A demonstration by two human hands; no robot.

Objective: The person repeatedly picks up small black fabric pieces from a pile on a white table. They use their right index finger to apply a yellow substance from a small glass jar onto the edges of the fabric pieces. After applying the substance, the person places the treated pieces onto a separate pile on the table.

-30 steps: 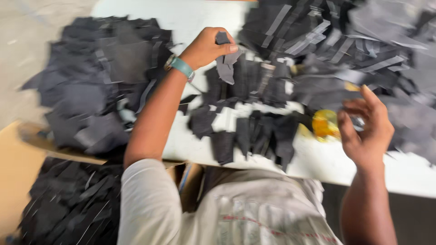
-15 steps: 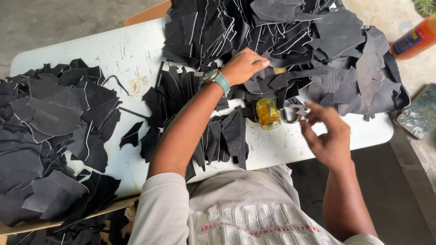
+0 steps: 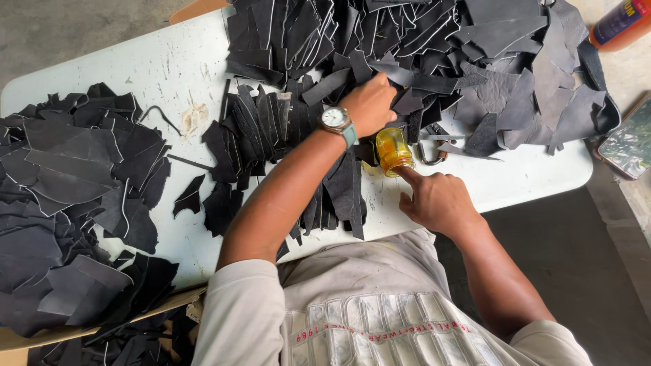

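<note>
Person at a white bench (image 3: 169,64) covered in dark grey leather offcuts. Left hand (image 3: 369,105) reaches into the big heap of offcuts (image 3: 434,61) at the far middle and right of the bench, fingers curled shut on one dark piece at the heap's near edge; a wristwatch (image 3: 336,119) with a teal strap is on that wrist. Right hand (image 3: 434,200) rests on the near edge of the bench, mostly curled, forefinger out and touching the base of a small amber glass jar (image 3: 393,150); it grips nothing. The jar stands just beside a metal clip or ring (image 3: 427,152), hard to tell which. Between the arms lies a row of narrow strips (image 3: 271,129), laid side by side, some of them running under the left forearm. Further left there's a second loose pile of scraps (image 3: 74,196), spilling over the bench edge toward a cardboard box (image 3: 20,339) holding more of the same. An orange bottle (image 3: 620,24) sits at the far right corner, off the bench. Progress, as a judgement: sorting looks partway through, with one row of strips laid out and a side pile formed, but the main heap is still large and mixed, so most pieces look unsorted.
</note>
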